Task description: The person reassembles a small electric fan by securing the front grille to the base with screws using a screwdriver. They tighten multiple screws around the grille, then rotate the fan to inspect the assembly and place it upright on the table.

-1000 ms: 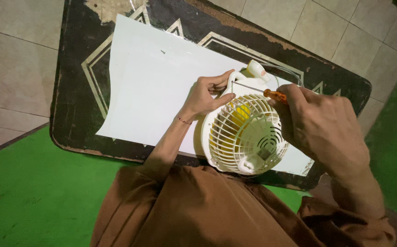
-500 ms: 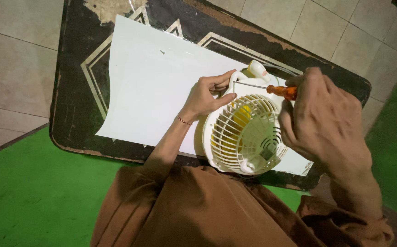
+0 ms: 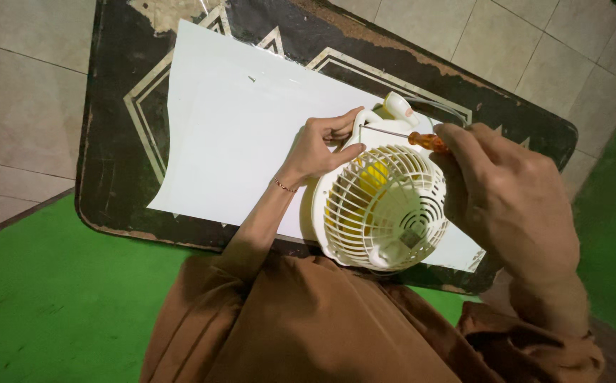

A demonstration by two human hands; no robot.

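**Two hands on a small white fan, screwdriver at its rim**

A dark low table [image 3: 116,142] with a pale line pattern and worn paint stands on a tiled floor [image 3: 31,106], its near edge over a green mat [image 3: 52,305]. A large white sheet [image 3: 237,135] covers most of the tabletop, running from the far left corner toward the near right edge.

On the right part of the sheet, close to the table's near edge, sits the small white fan [image 3: 382,209], its round slatted grille turned up toward the camera and a yellow blade showing through the slats. Its white base juts out toward the far edge of the table.

The left hand [image 3: 322,145] reaches in from the near edge, a thin bracelet [image 3: 284,186] at the wrist. Its fingers are curled against the fan's left rim, the thumb laid along the grille's edge and the fingertips pressed near the spot where the tool's tip meets the housing.

The screwdriver [image 3: 400,135] lies almost level across the far side of the fan, its thin metal shaft pointing left toward the left hand and its orange handle to the right. The right hand [image 3: 507,198] is closed round that handle, with the fingers wrapped and the thumb side hiding most of the grip, and it hovers over the fan's right rim.

Brown sleeves [image 3: 308,326] fill the bottom of the view, below the table's near edge
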